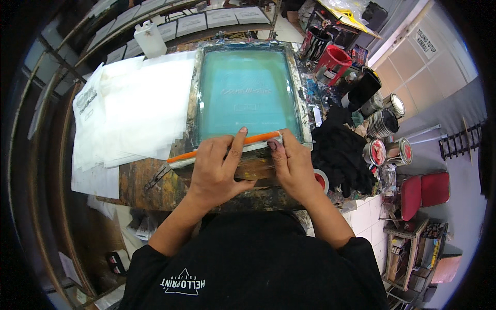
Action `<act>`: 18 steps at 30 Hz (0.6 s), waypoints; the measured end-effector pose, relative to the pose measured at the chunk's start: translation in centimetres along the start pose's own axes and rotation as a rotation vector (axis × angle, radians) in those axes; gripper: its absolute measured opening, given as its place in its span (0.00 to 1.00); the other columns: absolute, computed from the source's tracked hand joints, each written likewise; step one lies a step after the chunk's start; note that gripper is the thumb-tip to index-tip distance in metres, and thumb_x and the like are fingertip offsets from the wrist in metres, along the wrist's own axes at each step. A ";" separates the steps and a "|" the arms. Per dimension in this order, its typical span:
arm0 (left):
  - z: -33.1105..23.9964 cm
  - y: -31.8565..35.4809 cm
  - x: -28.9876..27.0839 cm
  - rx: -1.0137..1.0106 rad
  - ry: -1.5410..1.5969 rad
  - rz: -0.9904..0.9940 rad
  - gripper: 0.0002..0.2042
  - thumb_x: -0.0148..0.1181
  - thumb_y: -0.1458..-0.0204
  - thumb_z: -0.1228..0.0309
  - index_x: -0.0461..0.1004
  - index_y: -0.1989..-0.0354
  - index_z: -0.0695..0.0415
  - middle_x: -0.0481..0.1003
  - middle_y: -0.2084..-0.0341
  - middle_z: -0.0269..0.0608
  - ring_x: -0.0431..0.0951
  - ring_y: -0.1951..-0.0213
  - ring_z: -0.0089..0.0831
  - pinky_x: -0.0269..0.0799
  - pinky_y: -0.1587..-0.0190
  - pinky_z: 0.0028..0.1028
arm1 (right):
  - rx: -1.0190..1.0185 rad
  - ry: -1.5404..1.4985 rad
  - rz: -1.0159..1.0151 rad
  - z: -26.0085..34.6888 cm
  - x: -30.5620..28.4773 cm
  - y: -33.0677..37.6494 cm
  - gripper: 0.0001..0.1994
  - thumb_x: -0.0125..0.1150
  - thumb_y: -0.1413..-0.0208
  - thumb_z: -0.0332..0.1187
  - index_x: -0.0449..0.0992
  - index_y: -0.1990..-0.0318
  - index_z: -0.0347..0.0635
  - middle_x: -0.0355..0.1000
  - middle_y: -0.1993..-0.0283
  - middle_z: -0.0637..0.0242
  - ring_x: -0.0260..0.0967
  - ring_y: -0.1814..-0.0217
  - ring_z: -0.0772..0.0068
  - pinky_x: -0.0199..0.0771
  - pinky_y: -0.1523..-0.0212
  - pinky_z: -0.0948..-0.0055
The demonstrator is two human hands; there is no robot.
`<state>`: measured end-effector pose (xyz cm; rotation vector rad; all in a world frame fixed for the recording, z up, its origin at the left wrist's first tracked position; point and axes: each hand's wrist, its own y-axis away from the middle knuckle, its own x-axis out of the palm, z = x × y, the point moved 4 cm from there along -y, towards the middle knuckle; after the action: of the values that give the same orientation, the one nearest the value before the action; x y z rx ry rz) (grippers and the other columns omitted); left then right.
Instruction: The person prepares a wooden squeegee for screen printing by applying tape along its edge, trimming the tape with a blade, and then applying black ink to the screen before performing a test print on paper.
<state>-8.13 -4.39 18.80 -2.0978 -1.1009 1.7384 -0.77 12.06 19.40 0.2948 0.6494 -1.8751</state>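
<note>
Paint-stained table under white paper and a framed screen, an orange-edged bar gripped in my left hand and right hand.
I'd judge the printing partway along: dark print shows at the paper's left, most of the rest looks plain and seems left to do; whether anything under the screen is printed I can't tell. The bar is at the screen's near end, its long axis running left to right, right end slightly farther from me, left end jutting past the screen, orange edge on the side away from me. Both hands grasp it: left fingers over its middle, thumb stuck out, right hand at its right end.
</note>
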 end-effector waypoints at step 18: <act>7.1 0.2 7.7 -0.064 0.014 0.404 0.51 0.80 0.72 0.58 0.63 0.34 0.62 0.69 0.55 0.49 0.71 0.52 0.47 0.68 0.46 0.42 | 0.390 0.063 0.022 -10.7 2.7 2.9 0.22 0.62 0.38 0.41 0.74 0.41 0.35 0.79 0.51 0.50 0.77 0.52 0.58 0.74 0.47 0.64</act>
<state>-14.32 -1.70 10.79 -2.5047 -0.7747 1.8679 -0.27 15.16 8.45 0.6121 0.3153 -1.9697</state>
